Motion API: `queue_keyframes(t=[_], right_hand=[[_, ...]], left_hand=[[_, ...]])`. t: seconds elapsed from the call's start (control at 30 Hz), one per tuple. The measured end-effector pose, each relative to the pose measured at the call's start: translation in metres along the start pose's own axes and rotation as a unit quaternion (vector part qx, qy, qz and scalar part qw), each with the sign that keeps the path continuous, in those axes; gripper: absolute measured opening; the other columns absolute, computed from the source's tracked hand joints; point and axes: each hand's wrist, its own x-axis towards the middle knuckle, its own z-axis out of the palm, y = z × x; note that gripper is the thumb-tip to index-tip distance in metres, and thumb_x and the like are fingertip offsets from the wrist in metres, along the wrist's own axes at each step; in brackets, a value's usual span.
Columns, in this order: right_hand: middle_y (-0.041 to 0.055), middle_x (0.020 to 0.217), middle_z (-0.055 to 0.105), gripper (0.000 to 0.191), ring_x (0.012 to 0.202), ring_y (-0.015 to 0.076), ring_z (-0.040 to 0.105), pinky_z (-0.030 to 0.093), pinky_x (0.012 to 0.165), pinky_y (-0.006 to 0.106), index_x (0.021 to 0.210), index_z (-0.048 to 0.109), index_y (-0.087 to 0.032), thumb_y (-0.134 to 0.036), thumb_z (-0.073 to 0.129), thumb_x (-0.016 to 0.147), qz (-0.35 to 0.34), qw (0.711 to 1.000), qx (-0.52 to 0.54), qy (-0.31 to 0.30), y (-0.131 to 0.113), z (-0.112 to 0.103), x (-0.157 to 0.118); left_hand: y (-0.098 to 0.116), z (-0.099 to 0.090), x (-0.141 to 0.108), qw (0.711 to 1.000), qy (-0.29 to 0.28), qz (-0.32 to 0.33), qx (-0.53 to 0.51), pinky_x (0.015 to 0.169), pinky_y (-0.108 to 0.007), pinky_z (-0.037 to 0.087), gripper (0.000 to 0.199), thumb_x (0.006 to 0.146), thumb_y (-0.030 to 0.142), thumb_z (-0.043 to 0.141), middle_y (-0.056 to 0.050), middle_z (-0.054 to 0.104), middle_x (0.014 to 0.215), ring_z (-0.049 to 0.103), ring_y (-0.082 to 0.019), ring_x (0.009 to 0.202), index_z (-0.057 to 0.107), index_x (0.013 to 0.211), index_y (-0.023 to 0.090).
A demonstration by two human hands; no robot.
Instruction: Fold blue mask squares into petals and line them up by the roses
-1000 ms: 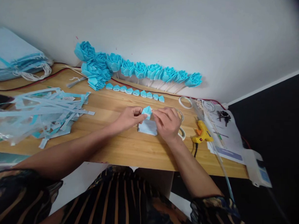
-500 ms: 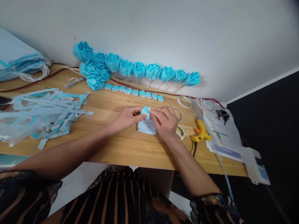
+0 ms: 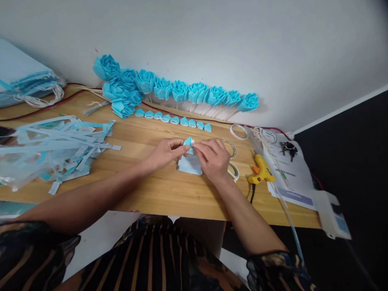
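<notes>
Between my two hands is a small folded blue piece (image 3: pixel 188 142). My left hand (image 3: pixel 166 153) pinches it from the left, thumb across its front. The fingers of my right hand (image 3: pixel 214 158) are closed on its right edge, where a bit of white shows. Just below the piece, a stack of pale blue sheets (image 3: pixel 189 165) lies on the wooden table (image 3: pixel 147 186). Farther back, a row of small folded blue pieces (image 3: pixel 174 120) runs from left to right.
Blue flowers on sticks (image 3: pixel 180 91) lean along the wall. Cut strips (image 3: pixel 62 142) are heaped at the left, near stacked bags (image 3: pixel 20 75). Tape rolls (image 3: pixel 238 131), a yellow glue gun (image 3: pixel 261 170), papers (image 3: pixel 296 167) and keys (image 3: pixel 289 148) lie at the right.
The blue piece looks folded over further, with less of its lower part showing under my left thumb. Both hands have stayed in nearly the same place.
</notes>
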Motion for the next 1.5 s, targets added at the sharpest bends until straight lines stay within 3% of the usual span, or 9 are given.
queue_keyframes(t=[0.2,0.53,0.7,0.77,0.9,1.07,1.17,1.3,1.5], right_hand=[[0.0041,0.086,0.070,0.018,0.081,0.0180,0.059,0.048,0.072,0.032,0.099,0.072,-0.022,-0.012,0.060,0.089,0.008,1.000,0.008,-0.012,-0.001,0.000,-0.001],[0.0057,0.091,0.071,0.023,0.082,0.0191,0.060,0.049,0.072,0.034,0.103,0.072,-0.023,-0.016,0.056,0.088,0.034,0.994,0.066,-0.084,0.000,-0.002,0.001],[0.0066,0.091,0.067,0.025,0.085,0.0198,0.059,0.049,0.076,0.037,0.106,0.072,-0.022,-0.022,0.053,0.090,0.090,0.984,0.131,-0.085,-0.002,-0.006,0.003],[0.0063,0.096,0.067,0.026,0.091,0.0197,0.060,0.049,0.081,0.038,0.111,0.070,-0.023,-0.025,0.051,0.092,0.160,0.966,0.191,-0.074,-0.001,-0.006,0.002],[0.0038,0.098,0.067,0.034,0.088,0.0170,0.061,0.051,0.076,0.033,0.126,0.060,-0.026,-0.034,0.051,0.094,0.314,0.896,0.304,-0.084,0.000,-0.003,0.000],[0.0017,0.091,0.063,0.041,0.080,0.0145,0.059,0.051,0.072,0.030,0.126,0.060,-0.024,-0.038,0.061,0.087,0.366,0.832,0.399,-0.119,0.000,0.003,-0.002],[0.0015,0.090,0.062,0.046,0.079,0.0138,0.059,0.051,0.072,0.030,0.128,0.058,-0.024,-0.033,0.064,0.083,0.368,0.820,0.414,-0.142,-0.001,0.006,-0.002],[0.0003,0.086,0.060,0.047,0.075,0.0125,0.057,0.050,0.069,0.029,0.128,0.059,-0.023,-0.026,0.063,0.081,0.366,0.824,0.407,-0.144,-0.002,0.009,-0.002],[0.0002,0.086,0.062,0.045,0.077,0.0135,0.059,0.049,0.070,0.030,0.127,0.061,-0.023,-0.029,0.063,0.082,0.373,0.808,0.432,-0.149,-0.002,0.007,-0.002]], left_hand=[[0.003,0.000,-0.001,1.000,0.000,-0.022,0.001,0.055,-0.021,0.041,0.026,0.081,0.038,0.058,0.001,0.058,0.063,0.051,-0.009,0.057,0.058,0.068,0.017],[-0.007,-0.002,0.001,0.998,0.008,-0.040,-0.038,0.054,-0.022,0.043,0.028,0.081,0.042,0.060,0.001,0.056,0.058,0.052,-0.010,0.053,0.058,0.068,0.017],[-0.007,-0.002,0.002,0.998,0.018,-0.043,-0.049,0.053,-0.021,0.042,0.029,0.081,0.043,0.061,0.001,0.057,0.057,0.051,-0.009,0.053,0.058,0.068,0.016],[-0.005,-0.002,0.002,0.998,0.015,-0.048,-0.046,0.053,-0.022,0.041,0.028,0.081,0.041,0.061,0.001,0.056,0.056,0.051,-0.009,0.052,0.060,0.068,0.016],[-0.003,-0.003,0.003,0.998,0.010,-0.060,-0.031,0.053,-0.022,0.041,0.027,0.083,0.040,0.061,0.001,0.058,0.058,0.051,-0.009,0.054,0.063,0.072,0.015],[-0.003,-0.002,0.002,0.999,-0.007,-0.049,-0.007,0.053,-0.021,0.039,0.027,0.082,0.037,0.060,0.002,0.055,0.057,0.050,-0.009,0.054,0.059,0.067,0.015],[-0.003,-0.001,0.001,0.999,-0.017,-0.030,0.007,0.053,-0.021,0.037,0.027,0.083,0.037,0.058,0.003,0.052,0.057,0.048,-0.009,0.054,0.055,0.065,0.016],[-0.004,0.000,-0.001,0.999,-0.026,-0.031,0.031,0.053,-0.022,0.036,0.028,0.083,0.038,0.057,0.002,0.050,0.057,0.047,-0.009,0.055,0.053,0.065,0.017],[-0.005,0.001,0.000,0.999,-0.014,0.001,0.030,0.052,-0.022,0.030,0.026,0.080,0.038,0.059,0.003,0.047,0.060,0.041,-0.009,0.057,0.052,0.065,0.017]])
